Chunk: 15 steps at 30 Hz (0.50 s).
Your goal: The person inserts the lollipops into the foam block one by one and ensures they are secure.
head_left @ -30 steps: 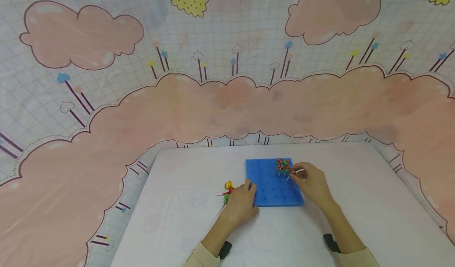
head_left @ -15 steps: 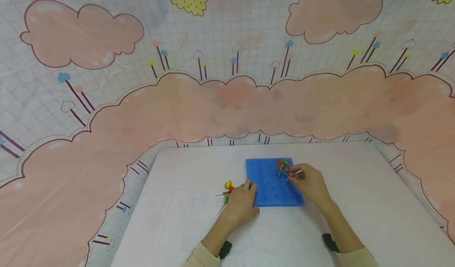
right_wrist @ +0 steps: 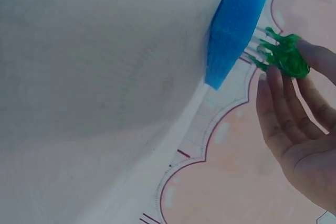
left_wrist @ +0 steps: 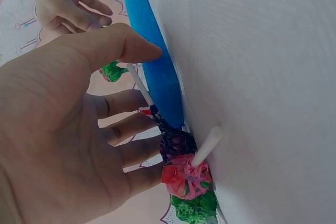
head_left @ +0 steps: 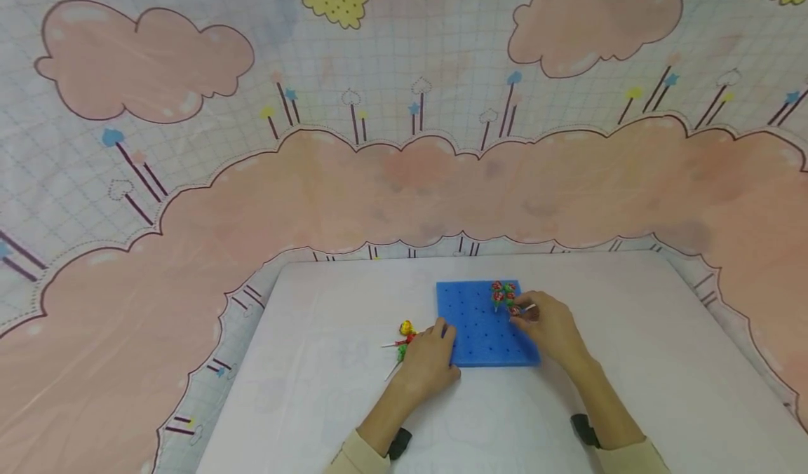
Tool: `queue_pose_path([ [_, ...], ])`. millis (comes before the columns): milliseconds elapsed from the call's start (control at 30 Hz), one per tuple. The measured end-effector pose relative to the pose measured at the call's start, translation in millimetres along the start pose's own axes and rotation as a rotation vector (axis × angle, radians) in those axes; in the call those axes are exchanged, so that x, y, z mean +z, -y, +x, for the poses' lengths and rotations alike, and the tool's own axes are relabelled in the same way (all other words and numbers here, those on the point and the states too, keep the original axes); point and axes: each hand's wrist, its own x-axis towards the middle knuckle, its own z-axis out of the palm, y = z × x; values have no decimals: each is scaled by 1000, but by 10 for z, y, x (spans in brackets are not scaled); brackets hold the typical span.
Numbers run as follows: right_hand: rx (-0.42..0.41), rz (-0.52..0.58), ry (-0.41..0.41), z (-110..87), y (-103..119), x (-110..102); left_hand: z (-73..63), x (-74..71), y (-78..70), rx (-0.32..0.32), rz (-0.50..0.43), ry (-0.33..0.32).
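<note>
A blue board (head_left: 482, 348) with rows of small holes lies on the table. Several red-and-green wrapped lollipops (head_left: 503, 293) stand in its far right corner. Right beside them, my right hand (head_left: 555, 325) pinches a lollipop (head_left: 514, 310) between thumb and fingers. Its green wrapper (right_wrist: 291, 59) shows in the right wrist view. My left hand (head_left: 429, 362) rests at the board's left edge, thumb stretched out along the near side, fingers spread. Loose lollipops lie close to that hand: a dark-wrapped one (left_wrist: 177, 145), a pink-red one (left_wrist: 186, 177) and a green one (left_wrist: 194, 208).
A yellow-wrapped lollipop (head_left: 407, 328) also lies left of the board, partly beside the left hand. The white table (head_left: 303, 390) spreads around the board, its far edge meeting a patterned cloth (head_left: 442, 186) with pink clouds.
My right hand has shifted slightly left with its lollipop, closer to the standing ones. The left hand and the board have stayed in place.
</note>
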Motion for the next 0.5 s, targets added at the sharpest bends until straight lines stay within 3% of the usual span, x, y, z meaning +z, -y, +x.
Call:
queue_pose_path([
  [333, 134, -39, 102, 9, -11, -96, 3, -32, -6, -6, -9, 8],
  [500, 149, -139, 243, -21, -48, -99, -8, -34, -13, -10, -13, 21],
])
